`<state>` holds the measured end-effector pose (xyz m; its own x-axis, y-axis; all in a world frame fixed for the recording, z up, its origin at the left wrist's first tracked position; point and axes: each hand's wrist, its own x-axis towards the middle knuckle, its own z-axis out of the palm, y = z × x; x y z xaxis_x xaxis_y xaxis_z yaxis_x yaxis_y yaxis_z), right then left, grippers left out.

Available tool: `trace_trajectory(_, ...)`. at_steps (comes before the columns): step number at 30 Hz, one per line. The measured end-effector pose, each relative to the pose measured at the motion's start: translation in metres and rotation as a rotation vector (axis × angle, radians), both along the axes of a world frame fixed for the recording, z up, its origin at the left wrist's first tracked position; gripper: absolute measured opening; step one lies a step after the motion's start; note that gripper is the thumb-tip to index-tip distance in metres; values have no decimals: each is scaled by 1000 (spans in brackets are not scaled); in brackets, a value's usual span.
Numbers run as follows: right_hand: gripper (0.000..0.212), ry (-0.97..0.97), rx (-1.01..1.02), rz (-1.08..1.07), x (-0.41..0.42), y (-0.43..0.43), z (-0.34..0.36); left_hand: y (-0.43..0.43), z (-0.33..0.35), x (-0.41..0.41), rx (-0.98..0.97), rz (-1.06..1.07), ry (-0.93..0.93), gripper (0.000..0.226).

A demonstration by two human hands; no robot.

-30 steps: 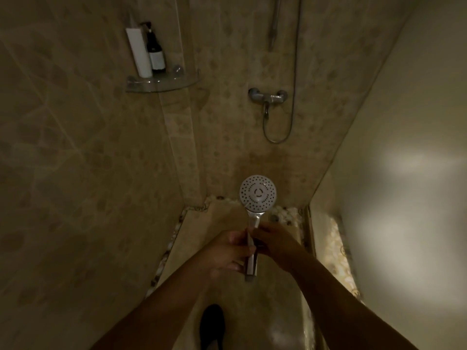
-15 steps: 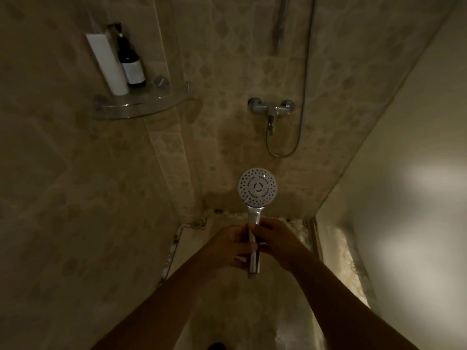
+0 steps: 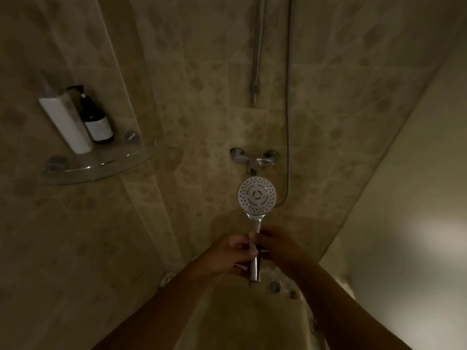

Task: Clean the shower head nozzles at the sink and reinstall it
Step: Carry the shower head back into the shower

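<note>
A round white shower head with a chrome handle stands upright in front of me, its nozzle face turned toward me. My left hand grips the handle from the left and my right hand grips it from the right, fingers meeting at mid-handle. The handle's lower end sticks out below my hands with no hose on it. The loose hose hangs down the tiled wall and loops under the mixer tap. The riser rail runs up the wall above the tap.
A glass corner shelf on the left wall carries a white tube and a dark pump bottle. A plain wall closes the stall on the right. A floor drain sits below my hands.
The view has tilted upward and come closer to the back wall. The shower head has risen with both hands to just under the tap. The dark foot at the bottom is out of view.
</note>
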<state>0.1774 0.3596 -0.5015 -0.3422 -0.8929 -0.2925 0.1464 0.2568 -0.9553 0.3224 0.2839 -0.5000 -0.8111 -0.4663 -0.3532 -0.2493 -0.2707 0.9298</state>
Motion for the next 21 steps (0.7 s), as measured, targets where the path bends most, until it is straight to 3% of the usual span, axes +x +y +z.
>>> trace_trajectory(5, 7, -25, -29, -7, -46, -27, 10, -24, 9, -47, -22, 21, 12, 19)
trace_trajectory(12, 8, -24, -32, -65, -98, -76, 29, -71, 21, -96, 1, 63, 0, 17)
trace_trajectory(15, 14, -4, -23, -79, -112, -102, 34, -100, 24, -113, -36, 45, -23, 5)
trace_trajectory(21, 22, 53, 0, -137, -131, -152, 32, -159, 13, -135, -8, -71, 69, 25)
